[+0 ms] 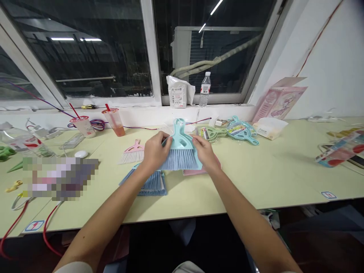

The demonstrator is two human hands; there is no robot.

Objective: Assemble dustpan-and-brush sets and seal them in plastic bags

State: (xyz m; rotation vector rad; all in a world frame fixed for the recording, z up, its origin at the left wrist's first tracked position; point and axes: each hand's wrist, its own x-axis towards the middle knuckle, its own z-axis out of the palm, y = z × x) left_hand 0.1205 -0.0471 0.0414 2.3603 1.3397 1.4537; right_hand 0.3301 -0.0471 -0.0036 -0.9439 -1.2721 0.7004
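Brush [182,157], light blue, was held over the surface [256,174], midway between the hands, neither nearer; long axis ran fore-and-aft, handle away from the person. Left hand [156,151] and right hand [205,152]: fingers pinched closed on its opposite edges.

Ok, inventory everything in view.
Brush: one, turquoise, held centre
Dustpan: one, turquoise, behind brush
Second brush: one, pink, left of centre
Other brushes: count unclear, blue, front of it
Packaged dustpans: count unclear, green and turquoise, back
Cups: two, clear, back left
Bottles: two, clear, back centre and far left
Package: one, white, back centre
Box: one, pink, back right
Cables: several, mixed colours, left
Desk: one, pale green, beneath
Left hand, right hand: one each, centre
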